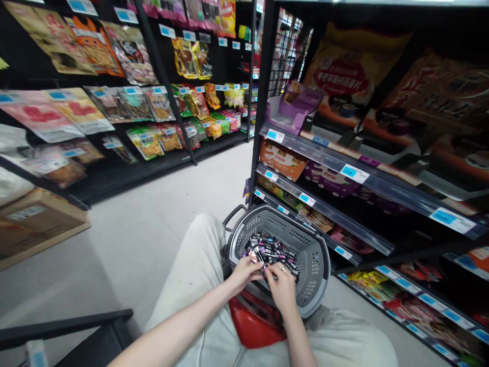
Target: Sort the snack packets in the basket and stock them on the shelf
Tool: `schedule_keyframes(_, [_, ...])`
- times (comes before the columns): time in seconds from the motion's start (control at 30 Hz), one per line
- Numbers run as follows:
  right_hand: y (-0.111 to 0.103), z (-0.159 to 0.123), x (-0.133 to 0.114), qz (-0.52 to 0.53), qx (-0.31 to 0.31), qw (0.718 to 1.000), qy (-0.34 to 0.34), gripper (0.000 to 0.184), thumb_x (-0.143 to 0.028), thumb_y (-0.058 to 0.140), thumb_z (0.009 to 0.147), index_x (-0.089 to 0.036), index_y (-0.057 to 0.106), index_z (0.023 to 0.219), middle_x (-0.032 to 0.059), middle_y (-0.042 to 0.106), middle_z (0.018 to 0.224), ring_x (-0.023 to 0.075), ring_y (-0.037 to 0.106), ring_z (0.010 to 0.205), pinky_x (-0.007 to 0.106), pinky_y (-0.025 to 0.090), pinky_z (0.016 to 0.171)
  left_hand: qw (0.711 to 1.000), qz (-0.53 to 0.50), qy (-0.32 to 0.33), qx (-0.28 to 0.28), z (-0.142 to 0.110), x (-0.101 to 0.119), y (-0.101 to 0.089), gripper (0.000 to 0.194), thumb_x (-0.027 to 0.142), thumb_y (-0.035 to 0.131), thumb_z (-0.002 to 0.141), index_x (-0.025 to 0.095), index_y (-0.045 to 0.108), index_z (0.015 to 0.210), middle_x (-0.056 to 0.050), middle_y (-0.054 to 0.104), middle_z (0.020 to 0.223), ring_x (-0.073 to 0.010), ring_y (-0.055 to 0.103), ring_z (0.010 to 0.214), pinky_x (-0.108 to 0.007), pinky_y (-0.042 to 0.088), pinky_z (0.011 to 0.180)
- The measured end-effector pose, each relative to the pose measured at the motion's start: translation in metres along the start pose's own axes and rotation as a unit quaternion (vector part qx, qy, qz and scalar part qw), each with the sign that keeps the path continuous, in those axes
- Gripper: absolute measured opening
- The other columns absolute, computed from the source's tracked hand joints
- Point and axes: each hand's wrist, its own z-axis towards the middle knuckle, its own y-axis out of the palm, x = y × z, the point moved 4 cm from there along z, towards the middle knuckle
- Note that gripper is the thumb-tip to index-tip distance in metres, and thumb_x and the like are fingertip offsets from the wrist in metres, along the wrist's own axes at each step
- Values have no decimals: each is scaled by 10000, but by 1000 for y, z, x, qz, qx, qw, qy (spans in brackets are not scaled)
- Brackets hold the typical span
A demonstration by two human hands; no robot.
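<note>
A grey plastic shopping basket point(309, 244) with slotted walls stands between my knees. In it lies a heap of small slim dark packets point(273, 247) with purple and white print. My left hand point(245, 273) is closed over the basket's near side, holding a few of these packets, one with a pale orange patch. Close beside it, my right hand point(281, 285) pinches at the near end of a dark packet, its fingertips almost meeting the left ones. What lies under my fingers is partly hidden. A ring shows on the right hand.
A shelf unit point(317, 153) with price tags, boxes and bags rises just beyond the basket on the right. Snack shelves point(133, 137) line the left side. A cardboard box point(38, 224) sits on the floor at left. Something red point(255, 321) is beneath the basket's near side.
</note>
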Motion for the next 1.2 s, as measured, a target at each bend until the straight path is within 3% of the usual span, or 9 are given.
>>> schedule_keyframes(0.17, [6,1,-5,-38,20,999,-15,191,-274,389,807,-182,551,766,43,545,743,143,519,684,248,381,639,999,32,-12,19,2,1,-3,349,341,654,571,104,556,809,-55,612,676,-135,581,568,-279,491,544])
schedule_keyframes(0.33, [5,-2,0,-28,-20,999,-36,158,-285,416,798,-195,546,812,35,548,765,142,522,695,247,389,645,995,85,5,49,4,11,-4,430,348,678,528,100,560,860,-58,622,689,-138,581,546,-253,494,492])
schedule_keyframes(0.47, [16,-3,-1,-100,-27,993,-48,195,-217,333,830,-185,523,804,46,532,746,155,516,703,267,381,647,993,87,27,69,4,13,-6,413,347,676,528,105,565,844,-44,619,687,-135,574,554,-244,489,479])
schedule_keyframes(0.57, [23,-2,-2,-122,-8,992,-30,212,-188,288,835,-178,492,776,52,508,738,167,497,707,285,377,640,994,79,35,70,6,11,-9,376,343,678,525,102,571,794,-22,599,652,-125,558,554,-243,487,486])
schedule_keyframes(0.77, [28,-1,1,-67,16,998,11,204,-194,259,835,-186,455,778,62,474,830,158,487,698,282,390,594,993,89,41,63,10,9,-12,355,356,653,558,93,579,785,-22,582,638,-111,541,549,-230,478,495])
schedule_keyframes(0.97, [41,-3,-3,-154,30,986,46,256,-237,214,852,-171,453,789,105,476,896,130,516,539,257,353,450,992,62,68,85,7,13,-12,350,392,643,560,121,574,771,-17,580,662,-99,523,541,-178,428,430])
schedule_keyframes(1.2, [48,-2,-10,-213,3,976,-40,300,-348,252,849,-174,491,793,102,514,885,108,534,493,223,331,415,991,-8,54,118,4,20,-13,401,456,562,637,105,576,830,-50,621,664,-142,561,565,-219,428,464])
